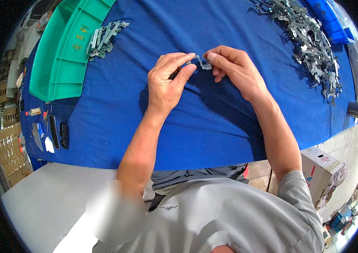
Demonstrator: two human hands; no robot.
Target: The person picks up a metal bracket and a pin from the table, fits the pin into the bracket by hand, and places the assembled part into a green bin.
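Above the middle of the blue cloth (212,135), my two hands are close together with a small bent metal bracket (204,65) between them. My left hand (167,80) pinches its left end between thumb and fingers. At the other end, the thumb and fingers of my right hand (237,69) close on the bracket. My fingertips hide parts of it. A small pile of similar metal brackets (106,39) lies at the far left, beside a green plastic bin. A much larger heap of loose metal parts (310,46) spreads over the far right of the cloth.
The green bin (67,80) stands at the far left. Near it lie a small bottle (33,111), a black bar-shaped item (64,135) and a white scrap (49,145). A blue bin (329,21) is behind the heap. A carton (320,166) stands below the table's right edge.
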